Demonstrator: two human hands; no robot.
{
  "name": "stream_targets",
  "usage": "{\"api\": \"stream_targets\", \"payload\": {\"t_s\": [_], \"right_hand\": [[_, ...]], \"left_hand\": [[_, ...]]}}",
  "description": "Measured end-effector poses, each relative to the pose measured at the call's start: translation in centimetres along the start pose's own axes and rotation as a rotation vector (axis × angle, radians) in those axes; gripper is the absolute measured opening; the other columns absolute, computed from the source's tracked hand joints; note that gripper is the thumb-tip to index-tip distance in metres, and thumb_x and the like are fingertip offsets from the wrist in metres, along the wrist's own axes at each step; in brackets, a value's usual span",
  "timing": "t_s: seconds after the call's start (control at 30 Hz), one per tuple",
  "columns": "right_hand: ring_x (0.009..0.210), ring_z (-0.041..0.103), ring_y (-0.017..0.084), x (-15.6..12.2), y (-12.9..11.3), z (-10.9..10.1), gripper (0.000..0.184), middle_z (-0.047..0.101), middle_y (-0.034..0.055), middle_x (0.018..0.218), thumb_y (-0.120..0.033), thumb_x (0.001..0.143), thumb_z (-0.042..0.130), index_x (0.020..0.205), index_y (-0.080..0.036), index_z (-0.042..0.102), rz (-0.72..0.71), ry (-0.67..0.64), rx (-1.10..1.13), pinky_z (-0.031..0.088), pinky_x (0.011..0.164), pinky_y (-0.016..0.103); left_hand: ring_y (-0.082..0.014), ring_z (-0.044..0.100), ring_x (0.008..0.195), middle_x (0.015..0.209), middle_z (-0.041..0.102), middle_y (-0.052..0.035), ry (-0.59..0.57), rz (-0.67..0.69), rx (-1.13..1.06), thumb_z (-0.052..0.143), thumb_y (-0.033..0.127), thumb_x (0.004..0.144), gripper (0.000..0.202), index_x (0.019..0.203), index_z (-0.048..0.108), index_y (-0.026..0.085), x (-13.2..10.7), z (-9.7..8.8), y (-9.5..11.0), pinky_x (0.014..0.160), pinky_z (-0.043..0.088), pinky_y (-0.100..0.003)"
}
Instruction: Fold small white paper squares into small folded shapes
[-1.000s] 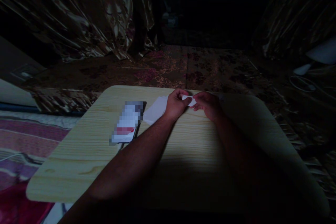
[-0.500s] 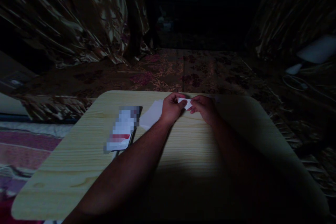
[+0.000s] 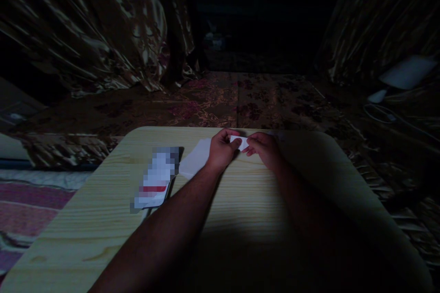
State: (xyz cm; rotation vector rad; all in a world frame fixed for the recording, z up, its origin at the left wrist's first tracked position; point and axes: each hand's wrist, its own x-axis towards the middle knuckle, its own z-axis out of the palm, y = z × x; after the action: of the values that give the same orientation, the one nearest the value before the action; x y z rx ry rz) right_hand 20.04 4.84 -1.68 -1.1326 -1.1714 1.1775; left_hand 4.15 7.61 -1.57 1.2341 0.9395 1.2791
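Note:
Both my hands meet at the far middle of a light wooden table (image 3: 103,233). My left hand (image 3: 222,151) and my right hand (image 3: 264,149) each pinch an end of a small white piece of paper (image 3: 239,142), held just above the tabletop. Their fingers are curled closed on it. A small stack of white paper sheets (image 3: 194,161) lies flat on the table just left of my left hand. Further left lies a flat white packet with a red stripe (image 3: 156,183), its print blurred out.
The room is dark. Shiny patterned fabric (image 3: 85,32) hangs at the back left and back right. A patterned floor covering (image 3: 220,100) runs beyond the table. A striped pink cloth (image 3: 27,201) lies at the left; white objects and a cable (image 3: 388,96) lie at the right.
The camera has tipped, so table and hands sit lower in the picture. Both hands keep pinching the small paper in the same pose.

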Motion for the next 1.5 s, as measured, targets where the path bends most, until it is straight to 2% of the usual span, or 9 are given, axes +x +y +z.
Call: {"api": "stream_targets", "payload": {"t_s": [0.2,0.4,0.53,0.77,1.0,1.13,1.5], "right_hand": [[0.061,0.074,0.019,0.0,0.0,0.1,0.028,0.074,0.0033,0.067,-0.043,0.075,0.076,0.082,-0.018,0.065,-0.003,0.02,0.0,0.057,0.054,0.026],[0.052,0.066,0.015,-0.2,-0.5,0.3,0.024,0.072,0.0022,0.06,-0.039,0.073,0.074,0.081,-0.018,0.066,0.004,0.049,-0.065,0.054,0.052,0.024],[0.049,0.062,0.014,-0.2,-0.7,0.4,0.022,0.068,0.0004,0.055,-0.039,0.072,0.072,0.077,-0.019,0.066,-0.01,0.047,-0.091,0.05,0.048,0.024],[0.046,0.056,0.013,-0.1,-0.4,0.5,0.022,0.062,-0.0026,0.051,-0.041,0.071,0.071,0.077,-0.02,0.065,-0.021,0.085,-0.108,0.046,0.047,0.024],[0.044,0.047,0.011,0.0,-0.1,0.3,0.021,0.053,-0.0061,0.046,-0.042,0.072,0.07,0.074,-0.021,0.065,-0.082,0.11,-0.177,0.037,0.047,0.025],[0.044,0.047,0.012,-0.1,-0.1,0.2,0.021,0.052,-0.0058,0.046,-0.041,0.073,0.07,0.077,-0.021,0.067,-0.099,0.11,-0.214,0.036,0.048,0.026],[0.045,0.045,0.012,-0.3,-0.4,0.3,0.024,0.05,-0.0053,0.047,-0.045,0.074,0.07,0.075,-0.021,0.067,-0.091,0.111,-0.23,0.035,0.049,0.027]], "left_hand": [[-0.0095,0.053,0.057,0.067,0.064,0.0027,0.01,0.005,0.007,0.081,0.023,0.064,0.026,0.086,0.069,0.018,-0.1,0.1,0.2,0.055,0.04,-0.022],[-0.0093,0.051,0.055,0.066,0.063,0.0031,-0.011,-0.012,0.001,0.081,0.025,0.066,0.027,0.088,0.068,0.018,-0.1,0.0,0.0,0.054,0.039,-0.022],[-0.0104,0.056,0.061,0.074,0.067,0.0023,-0.051,0.007,0.002,0.085,0.024,0.063,0.034,0.09,0.066,0.018,-0.1,0.1,0.1,0.059,0.044,-0.023],[-0.0119,0.058,0.068,0.08,0.07,0.0006,-0.06,0.079,0.21,0.084,0.024,0.064,0.033,0.092,0.067,0.018,-0.5,0.4,0.9,0.063,0.045,-0.024],[-0.0132,0.061,0.073,0.085,0.071,-0.0009,-0.094,0.136,0.294,0.083,0.026,0.066,0.034,0.095,0.068,0.018,-0.2,0.2,0.1,0.068,0.047,-0.026],[-0.015,0.064,0.079,0.091,0.073,-0.0025,-0.095,0.185,0.311,0.081,0.023,0.067,0.03,0.093,0.067,0.018,-0.1,0.2,-0.1,0.074,0.049,-0.028],[-0.0169,0.065,0.084,0.093,0.073,-0.0032,-0.135,0.195,0.322,0.08,0.021,0.068,0.03,0.095,0.068,0.019,0.2,0.0,-0.5,0.078,0.05,-0.03]]}}
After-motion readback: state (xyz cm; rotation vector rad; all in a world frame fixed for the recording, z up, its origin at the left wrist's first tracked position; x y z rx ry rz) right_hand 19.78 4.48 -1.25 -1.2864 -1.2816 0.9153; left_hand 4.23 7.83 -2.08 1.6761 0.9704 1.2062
